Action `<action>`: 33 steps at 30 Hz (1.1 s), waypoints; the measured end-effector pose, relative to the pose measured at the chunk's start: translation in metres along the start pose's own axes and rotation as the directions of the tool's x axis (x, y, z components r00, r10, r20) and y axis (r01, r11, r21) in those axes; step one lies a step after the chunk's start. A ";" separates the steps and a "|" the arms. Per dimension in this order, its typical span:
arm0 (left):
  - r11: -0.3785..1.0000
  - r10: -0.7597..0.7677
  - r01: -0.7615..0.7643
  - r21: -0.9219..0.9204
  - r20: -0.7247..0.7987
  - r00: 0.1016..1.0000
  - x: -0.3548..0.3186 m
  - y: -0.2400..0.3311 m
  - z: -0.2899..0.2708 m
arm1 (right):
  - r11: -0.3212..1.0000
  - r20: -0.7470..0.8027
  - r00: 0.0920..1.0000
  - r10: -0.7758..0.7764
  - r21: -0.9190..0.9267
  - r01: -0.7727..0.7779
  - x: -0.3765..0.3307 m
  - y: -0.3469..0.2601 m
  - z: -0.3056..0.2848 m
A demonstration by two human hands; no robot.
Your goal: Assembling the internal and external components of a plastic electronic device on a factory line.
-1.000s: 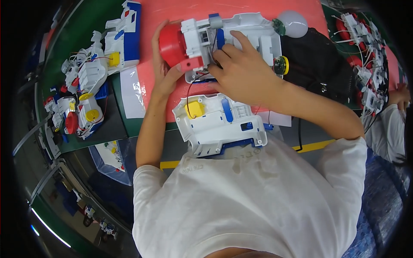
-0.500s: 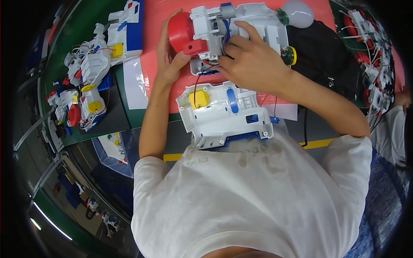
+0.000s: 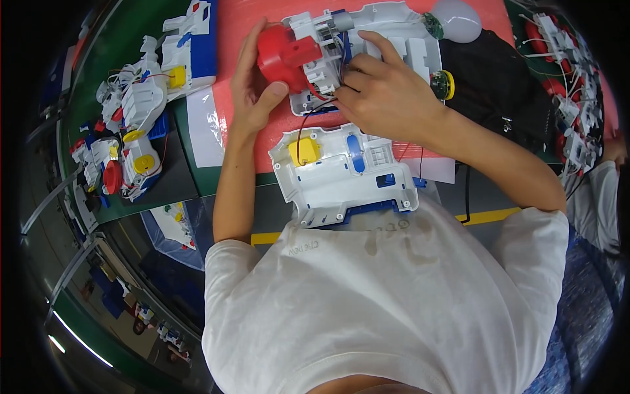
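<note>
My left hand wraps the outer side of a round red plastic part, thumb against its lower edge. That part joins a white mechanism block with a grey cylindrical motor, tilted over a white shell half. My right hand has thumb and fingertips pinched on thin wires by the block's lower right; the fingers partly hide them. Nearer me lies another white shell half, inside up, holding a yellow box-like piece and a blue strip. A dark wire runs from it toward my right fingertips.
A clear-domed bulb-shaped piece and a yellow-rimmed round piece sit at the shell's right. Beyond is a black cloth bag. Partly built white units lie left and right. A red mat covers the bench.
The red part and white block have been turned in my left hand, so the red tab now sits higher and further right. My right hand stays nearly in place.
</note>
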State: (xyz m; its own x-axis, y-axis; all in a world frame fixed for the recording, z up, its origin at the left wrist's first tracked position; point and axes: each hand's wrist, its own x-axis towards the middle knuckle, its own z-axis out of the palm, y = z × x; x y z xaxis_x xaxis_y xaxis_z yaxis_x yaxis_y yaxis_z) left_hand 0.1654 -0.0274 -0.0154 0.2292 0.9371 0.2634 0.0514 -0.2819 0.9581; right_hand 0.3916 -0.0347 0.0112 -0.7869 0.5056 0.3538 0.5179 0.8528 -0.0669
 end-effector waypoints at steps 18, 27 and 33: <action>0.972 0.049 -0.068 0.224 0.088 0.995 0.004 0.011 -0.009 | 0.999 0.059 0.998 0.007 -0.033 -0.005 0.002 -0.001 -0.003; 0.997 -0.074 0.074 0.001 0.066 0.995 0.000 0.009 -0.012 | 1.000 0.069 0.998 0.006 -0.024 -0.004 0.003 -0.001 -0.002; 0.996 -0.026 0.015 0.088 0.128 0.991 0.002 0.006 -0.021 | 0.999 0.098 0.995 0.032 0.039 -0.036 0.006 0.001 -0.006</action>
State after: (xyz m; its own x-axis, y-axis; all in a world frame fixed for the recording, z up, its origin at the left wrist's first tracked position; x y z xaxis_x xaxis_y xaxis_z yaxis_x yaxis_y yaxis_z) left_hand 0.1457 -0.0229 -0.0062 0.3499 0.9101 0.2221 0.1402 -0.2852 0.9481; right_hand 0.3890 -0.0316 0.0195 -0.7990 0.5429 0.2586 0.5323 0.8386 -0.1159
